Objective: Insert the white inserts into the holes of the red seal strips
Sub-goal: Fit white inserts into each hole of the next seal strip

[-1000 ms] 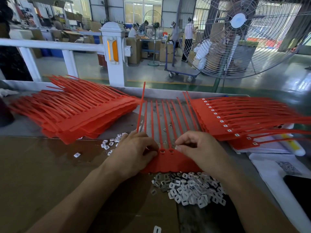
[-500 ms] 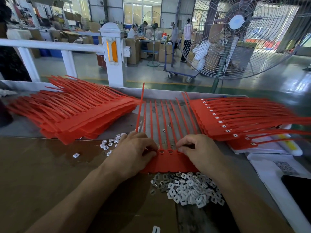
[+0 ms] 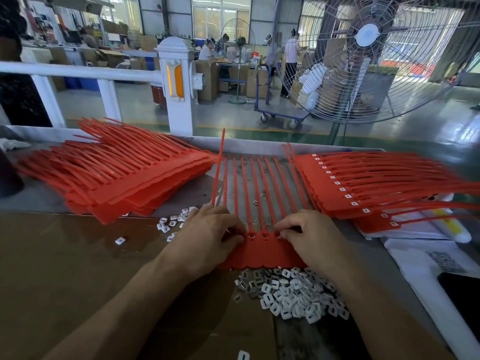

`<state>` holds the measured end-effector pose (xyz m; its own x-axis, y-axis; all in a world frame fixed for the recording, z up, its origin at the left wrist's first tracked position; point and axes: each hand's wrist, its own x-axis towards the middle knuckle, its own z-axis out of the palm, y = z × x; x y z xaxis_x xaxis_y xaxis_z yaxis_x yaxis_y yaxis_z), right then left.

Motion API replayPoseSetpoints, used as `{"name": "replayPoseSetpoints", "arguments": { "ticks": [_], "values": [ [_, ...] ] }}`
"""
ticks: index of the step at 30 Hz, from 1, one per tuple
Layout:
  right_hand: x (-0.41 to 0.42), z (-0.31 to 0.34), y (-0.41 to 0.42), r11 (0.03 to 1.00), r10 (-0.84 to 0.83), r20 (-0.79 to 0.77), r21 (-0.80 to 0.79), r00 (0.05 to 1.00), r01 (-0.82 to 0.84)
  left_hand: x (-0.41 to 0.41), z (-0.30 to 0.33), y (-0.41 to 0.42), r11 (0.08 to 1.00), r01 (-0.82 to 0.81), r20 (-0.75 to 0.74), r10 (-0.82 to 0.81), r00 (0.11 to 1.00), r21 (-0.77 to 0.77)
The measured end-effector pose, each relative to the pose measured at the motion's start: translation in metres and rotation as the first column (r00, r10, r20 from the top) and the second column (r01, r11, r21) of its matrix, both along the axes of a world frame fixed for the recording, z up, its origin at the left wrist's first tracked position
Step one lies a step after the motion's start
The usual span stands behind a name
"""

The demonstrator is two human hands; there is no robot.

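A red sheet of joined seal strips (image 3: 259, 252) lies flat in front of me, its thin tails pointing away. White inserts sit in two visible holes (image 3: 251, 235) near its top edge. My left hand (image 3: 207, 237) rests on the sheet's left end with curled fingers at the holes. My right hand (image 3: 309, 237) presses its curled fingertips down at a hole on the right side; what it pinches is hidden. A heap of loose white inserts (image 3: 293, 294) lies just below the sheet.
A stack of red strips without inserts (image 3: 117, 175) lies at the left, a stack with white inserts (image 3: 363, 185) at the right. More loose inserts (image 3: 171, 224) are scattered left of my hand. Brown cardboard (image 3: 65, 268) covers the near table; papers and a phone (image 3: 462, 294) sit right.
My right hand has shifted slightly left and down along the row of holes. The left hand has stayed on the sheet's left end.
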<state>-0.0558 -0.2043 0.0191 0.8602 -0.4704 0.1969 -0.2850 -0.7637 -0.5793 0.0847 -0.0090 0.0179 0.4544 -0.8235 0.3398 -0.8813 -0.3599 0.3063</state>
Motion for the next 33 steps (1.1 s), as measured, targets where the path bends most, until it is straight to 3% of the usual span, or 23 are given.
{"name": "replayPoseSetpoints", "arguments": {
  "ticks": [5, 11, 22, 25, 29, 33],
  "values": [
    [-0.005, 0.005, -0.001, 1.000, -0.018, 0.065, 0.004, 0.998, 0.018, 0.001, -0.001, 0.000, 1.000, 0.001, -0.001, -0.001, 1.000, 0.000],
    [-0.006, 0.008, -0.002, 0.990, 0.044, -0.057, -0.128, 0.997, -0.051, 0.002, -0.003, 0.000, 1.000, 0.000, -0.001, 0.000, 1.000, -0.010],
    [-0.007, 0.009, 0.001, 0.994, 0.042, -0.015, -0.099, 0.999, -0.044, 0.000, -0.001, 0.000, 1.000, 0.006, -0.021, -0.006, 1.000, -0.012],
    [-0.009, 0.016, 0.006, 0.986, 0.165, -0.021, -0.022, 0.986, -0.166, 0.000, 0.000, 0.001, 1.000, 0.004, -0.017, -0.004, 1.000, -0.014],
    [-0.013, 0.026, 0.016, 0.910, 0.415, -0.136, 0.064, 0.900, -0.410, -0.003, 0.000, 0.001, 1.000, 0.003, -0.008, -0.003, 1.000, -0.024],
    [-0.015, 0.032, 0.027, 0.863, 0.504, -0.179, 0.076, 0.845, -0.499, -0.003, -0.001, 0.002, 0.999, -0.002, -0.007, 0.002, 1.000, -0.039]
  ]
}}
